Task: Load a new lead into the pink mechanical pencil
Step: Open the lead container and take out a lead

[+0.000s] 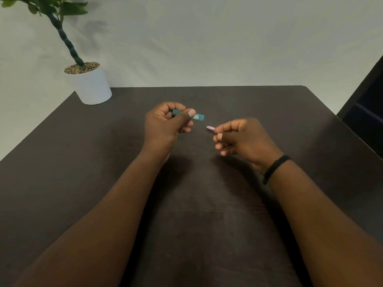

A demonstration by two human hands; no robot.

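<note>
My left hand [165,123] grips a small teal lead case [199,116] between thumb and fingers, its right end tilted down toward the pencil. My right hand [241,137] is closed around the pink mechanical pencil [210,128]. Only the pencil's short pink end sticks out to the left of my fingers; the rest is hidden in my fist. A small gap separates the case's end from the pencil's end. Both hands hover above the middle of the dark table [196,204]. No loose lead is visible.
A white pot [90,85] holding a green plant [60,30] stands at the table's far left corner. A dark piece of furniture [366,112] sits beyond the right edge. A black band [274,168] circles my right wrist.
</note>
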